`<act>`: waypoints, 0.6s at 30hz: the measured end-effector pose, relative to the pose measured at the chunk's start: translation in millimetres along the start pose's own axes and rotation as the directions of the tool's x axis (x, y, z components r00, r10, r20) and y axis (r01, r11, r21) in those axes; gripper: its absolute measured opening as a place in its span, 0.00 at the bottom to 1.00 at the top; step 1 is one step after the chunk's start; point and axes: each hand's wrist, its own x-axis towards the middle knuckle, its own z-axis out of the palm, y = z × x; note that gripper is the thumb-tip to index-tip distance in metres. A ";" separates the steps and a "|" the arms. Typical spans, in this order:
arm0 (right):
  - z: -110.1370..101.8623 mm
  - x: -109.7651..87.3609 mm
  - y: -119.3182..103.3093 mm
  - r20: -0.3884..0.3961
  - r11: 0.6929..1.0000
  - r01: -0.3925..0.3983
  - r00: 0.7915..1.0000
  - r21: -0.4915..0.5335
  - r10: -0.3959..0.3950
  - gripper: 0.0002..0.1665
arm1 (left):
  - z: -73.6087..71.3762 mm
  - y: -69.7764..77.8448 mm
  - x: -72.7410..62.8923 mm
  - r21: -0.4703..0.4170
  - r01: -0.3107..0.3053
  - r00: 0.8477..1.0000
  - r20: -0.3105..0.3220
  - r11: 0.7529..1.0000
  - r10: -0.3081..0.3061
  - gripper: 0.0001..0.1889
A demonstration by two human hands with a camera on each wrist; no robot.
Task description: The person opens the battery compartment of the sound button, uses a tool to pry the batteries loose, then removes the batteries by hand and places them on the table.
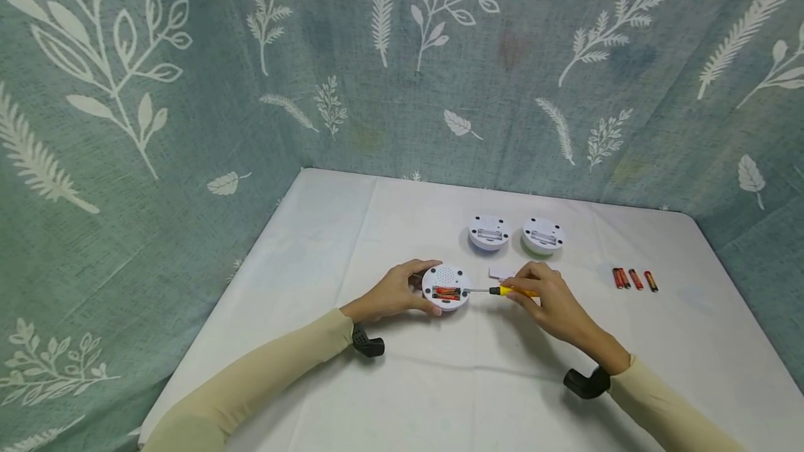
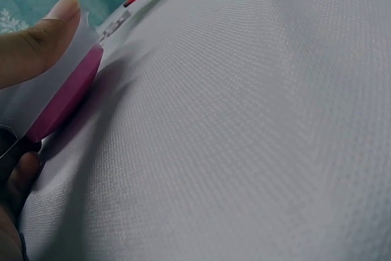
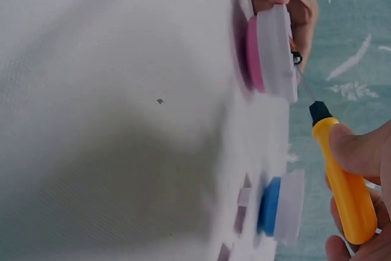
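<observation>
My left hand point(image 1: 397, 293) grips a round white battery-powered device point(image 1: 447, 275) by its left side, thumb at the near edge. Its underside faces up, with speaker holes, dark round feet and an uncovered compartment holding red batteries point(image 1: 447, 294). The lower part is pink, as both wrist views show. In my right hand point(image 1: 555, 307) is a screwdriver with a yellow handle point(image 3: 345, 187), held between thumb and fingers. The screwdriver's shaft point(image 1: 480, 290) points left, and its tip is at the right end of the battery compartment.
Two similar round devices, one blue-based point(image 1: 488, 234) and one green-based point(image 1: 543, 236), lie upside down behind, their compartments without batteries. Small white pieces point(image 1: 500, 273) lie beside my right hand. Several red batteries point(image 1: 636, 280) are on the right of the white-covered table point(image 1: 402, 396). Patterned curtains point(image 1: 352, 103) hang around it.
</observation>
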 end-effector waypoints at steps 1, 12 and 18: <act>-1.2 1.0 -0.6 0.005 1.000 0.007 1.000 -0.005 -0.007 0.15 | -0.2 0.0 -0.1 0.006 0.000 1.000 -0.002 1.000 0.000 0.51; -9.4 10.6 -10.1 0.069 0.997 0.078 0.995 -0.026 -0.076 0.14 | -0.8 0.1 -0.9 0.009 0.008 1.000 -0.009 1.000 -0.008 0.51; -14.7 21.1 -18.2 0.098 0.985 0.164 0.983 -0.061 -0.157 0.14 | -0.4 -0.8 -0.8 0.014 0.002 1.000 -0.013 1.000 -0.001 0.52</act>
